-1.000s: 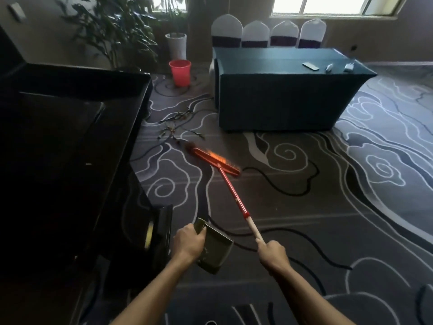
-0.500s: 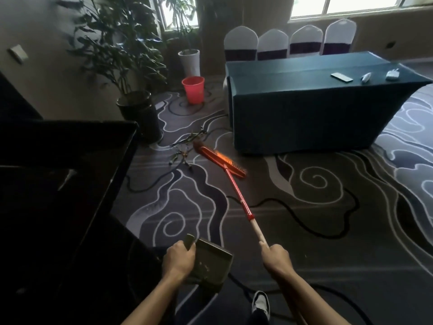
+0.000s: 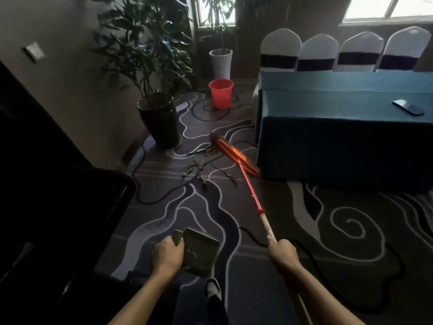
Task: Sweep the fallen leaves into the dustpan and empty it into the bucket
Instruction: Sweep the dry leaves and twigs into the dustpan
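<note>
My right hand grips the pale end of a red broom's handle. The broom head rests on the carpet ahead, beside the corner of the teal table. Dark fallen leaves lie scattered just left of the broom head, some under its far end. My left hand holds an olive-green dustpan by its handle, low and close to me, well short of the leaves. A red bucket stands upright on the floor farther back, near the white planter.
A teal-clothed table with a phone on it blocks the right. A big potted plant in a dark pot stands left of the leaves. A black piano fills the left. Covered chairs line the far side. My shoe shows below.
I have stepped forward: the leaves, bucket and table now look closer. The broom head has moved up to the leaves by the table corner. Both hands keep their grips.
</note>
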Demonstrator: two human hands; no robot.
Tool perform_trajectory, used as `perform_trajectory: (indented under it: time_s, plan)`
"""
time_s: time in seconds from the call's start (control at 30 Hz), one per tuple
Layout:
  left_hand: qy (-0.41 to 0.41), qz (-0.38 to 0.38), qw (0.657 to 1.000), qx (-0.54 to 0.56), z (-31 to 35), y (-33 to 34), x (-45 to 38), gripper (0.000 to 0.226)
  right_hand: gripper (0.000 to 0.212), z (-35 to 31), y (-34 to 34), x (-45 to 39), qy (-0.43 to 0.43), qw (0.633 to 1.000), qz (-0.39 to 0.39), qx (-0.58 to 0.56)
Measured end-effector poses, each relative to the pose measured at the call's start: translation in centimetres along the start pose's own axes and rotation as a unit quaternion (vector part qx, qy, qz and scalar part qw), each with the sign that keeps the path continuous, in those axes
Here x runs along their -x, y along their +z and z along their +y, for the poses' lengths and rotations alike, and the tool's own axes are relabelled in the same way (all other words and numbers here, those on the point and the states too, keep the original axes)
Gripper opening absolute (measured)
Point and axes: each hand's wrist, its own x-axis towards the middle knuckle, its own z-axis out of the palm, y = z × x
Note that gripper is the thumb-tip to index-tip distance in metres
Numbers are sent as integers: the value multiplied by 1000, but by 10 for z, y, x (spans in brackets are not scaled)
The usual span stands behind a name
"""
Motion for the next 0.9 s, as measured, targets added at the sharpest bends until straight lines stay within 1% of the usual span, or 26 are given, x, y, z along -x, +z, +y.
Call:
perform_trajectory:
  time_s: [0.07, 0.23, 0.33, 0.47, 0.6, 0.7, 0.77, 0.9]
  plan:
    - [-7, 0, 1000, 15, 12, 6, -51, 46, 48, -37, 5, -33, -5, 1000, -2, 1]
    - [-46, 4, 999, 23, 42, 2, -171, 39, 37, -148, 11, -100, 13, 999, -10, 38]
    - [-74, 10, 997, 32, 54, -4, -224, 39, 35, -205, 12, -126, 3, 998, -25, 49]
    - [-105, 14, 993, 58, 67, -4, -297, 35, 34, -267, 23, -174, -8, 998, -13, 66]
    - [-134, 15, 987, 85, 86, 6, -342, 28, 35, -316, 39, -223, -12, 995, -28, 94]
    - [-159, 31, 981, 111, 98, 15, -380, 29, 36, -360, 50, -271, -16, 992, -61, 107]
    - [-175, 46, 975, 130, 102, 10, -402, 28, 34, -389, 56, -300, -18, 991, -82, 104]
    - [-201, 59, 971, 119, 103, -11, -439, 24, 27, -442, 63, -347, -26, 988, -112, 99]
